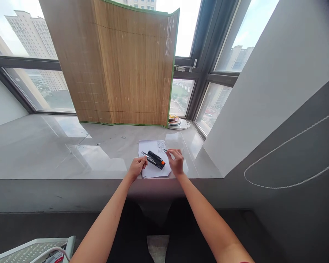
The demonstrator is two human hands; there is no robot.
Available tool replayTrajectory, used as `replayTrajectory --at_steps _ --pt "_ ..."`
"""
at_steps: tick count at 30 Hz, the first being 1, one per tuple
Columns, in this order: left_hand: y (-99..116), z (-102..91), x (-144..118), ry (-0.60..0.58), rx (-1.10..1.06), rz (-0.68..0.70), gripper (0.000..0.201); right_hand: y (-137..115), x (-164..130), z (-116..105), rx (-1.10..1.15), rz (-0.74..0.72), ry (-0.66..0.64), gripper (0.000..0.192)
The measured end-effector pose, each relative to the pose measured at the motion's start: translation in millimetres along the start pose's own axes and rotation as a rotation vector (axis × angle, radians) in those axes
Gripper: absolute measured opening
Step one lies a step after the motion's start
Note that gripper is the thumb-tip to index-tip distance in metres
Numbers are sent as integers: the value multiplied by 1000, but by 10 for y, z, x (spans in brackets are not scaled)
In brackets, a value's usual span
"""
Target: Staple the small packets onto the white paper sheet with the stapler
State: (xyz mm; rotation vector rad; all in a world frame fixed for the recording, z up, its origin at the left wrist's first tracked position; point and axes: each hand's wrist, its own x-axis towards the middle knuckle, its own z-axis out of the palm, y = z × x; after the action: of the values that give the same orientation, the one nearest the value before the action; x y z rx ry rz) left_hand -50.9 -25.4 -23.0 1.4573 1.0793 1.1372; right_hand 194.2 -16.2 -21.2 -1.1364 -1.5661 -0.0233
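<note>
On white paper (153,171), left hand (137,167) grips a black stapler (155,160); right hand (176,160) pinches a staple strip (165,150); print unreadable.

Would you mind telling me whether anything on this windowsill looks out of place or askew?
The tall bamboo mat stands on edge against the window, bent and leaning rather than hung. The black stapler with an orange end lies open on the white paper sheets, held by the left hand; the right hand pinches something small.

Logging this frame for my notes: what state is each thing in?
stapler: opened up, lying on the paper, held by left hand
right hand: pinching a small metal strip
paper: flat on the ledge
bamboo mat: upright, propped against the window
plates: stacked
</note>
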Motion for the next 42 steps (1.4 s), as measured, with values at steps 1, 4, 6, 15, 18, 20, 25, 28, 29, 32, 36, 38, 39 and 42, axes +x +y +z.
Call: replayTrajectory --at_steps 1,4,6,15,18,20,25,28,29,32,36,38,39,42 --pt "5 3 -3 -14 30 20 65 104 82 -33 -98 101 -23 26" --pt "19 9 -4 -30 72 49 63 440 369 -68 -405 368 -266 29" --pt "23 9 -5 -33 66 45 63 636 548 -25 -470 428 -387 27" --pt "38 4 -28 -55 33 9 62 995 895 297 -487 405 -542 36" --pt "70 3 -18 -59 33 -4 62 1000 876 290 -499 386 -558 46" --pt "81 8 -19 -51 31 -10 62 967 818 279 -514 380 -559 49" --pt "50 28 -54 91 -60 -15 62 821 493 289 -545 366 -589 50" --pt "36 -54 45 349 -64 28 57 760 309 279 -563 316 -631 57" --pt "37 -115 126 440 -1 52 54 746 276 271 -574 303 -636 58" --pt "29 -394 509 622 391 80 34 702 260 247 -604 289 -609 57" --pt "-73 -856 1091 540 996 -14 33 639 311 226 -604 282 -581 54" --pt "-157 -1042 1291 451 1163 -71 48 621 322 222 -598 290 -576 54" --pt "-198 -1111 1359 415 1207 -106 51 618 323 222 -595 294 -572 53" --pt "-281 -1204 1442 325 1273 -146 54 622 317 224 -583 298 -559 51"
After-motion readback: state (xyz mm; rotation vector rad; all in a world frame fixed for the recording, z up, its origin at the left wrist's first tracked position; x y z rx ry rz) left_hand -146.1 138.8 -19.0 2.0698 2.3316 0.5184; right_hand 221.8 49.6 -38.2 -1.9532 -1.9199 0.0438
